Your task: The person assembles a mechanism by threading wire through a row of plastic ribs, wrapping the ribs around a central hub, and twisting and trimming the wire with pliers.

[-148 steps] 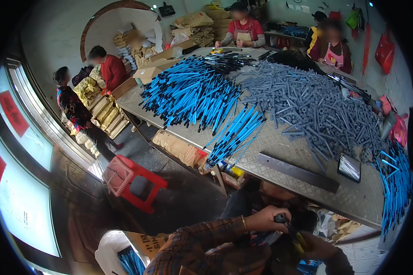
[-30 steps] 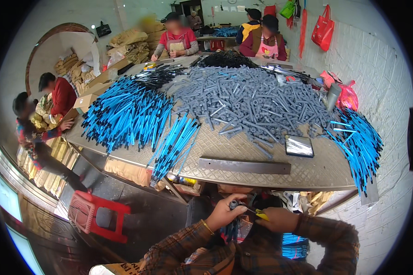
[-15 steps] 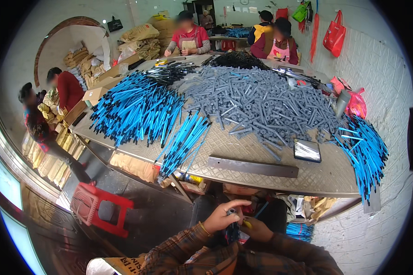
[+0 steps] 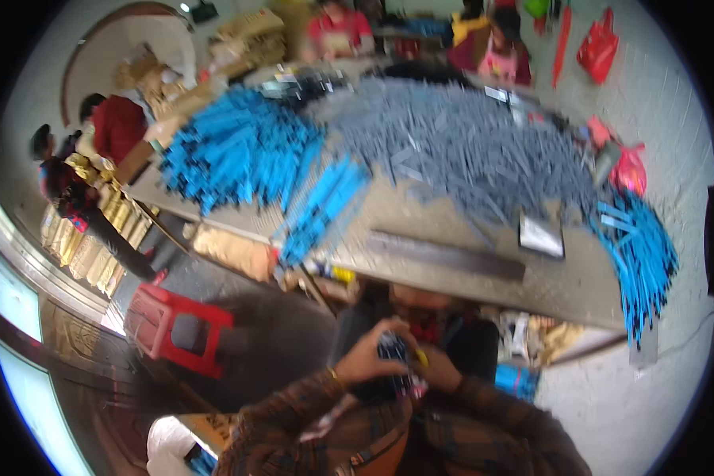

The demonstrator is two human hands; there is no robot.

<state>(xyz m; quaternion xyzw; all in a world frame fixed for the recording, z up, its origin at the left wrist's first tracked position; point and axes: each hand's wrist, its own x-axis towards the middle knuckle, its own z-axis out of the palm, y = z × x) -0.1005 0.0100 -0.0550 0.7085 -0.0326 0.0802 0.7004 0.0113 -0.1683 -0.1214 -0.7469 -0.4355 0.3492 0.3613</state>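
Observation:
Low in front of my body, my left hand [image 4: 373, 353] curls around a dark, roughly cylindrical thing [image 4: 392, 353]; blur hides its exact kind. Close beside it on the right, my right hand [image 4: 439, 370] is closed around a small yellow thing [image 4: 421, 361], mostly hidden by the fingers. Both hands are above my lap, below the table's near edge. A long dark flat metal bar [image 4: 446, 255] lies on the table [image 4: 452, 295] in front of me.
Grey tubes [image 4: 460, 151] heap across the table. Blue rods with black ends [image 4: 242, 155] are piled left, more blue rods [image 4: 639, 266] right. A small dark-edged tray [image 4: 541, 236] lies near the grey heap. A red stool [image 4: 214, 341] stands left. Several people work around.
The whole view has shifted and blurred as my head moves. My left hand's fingers, stretched over the dark thing before, now curl around it. My right hand still holds the yellow thing.

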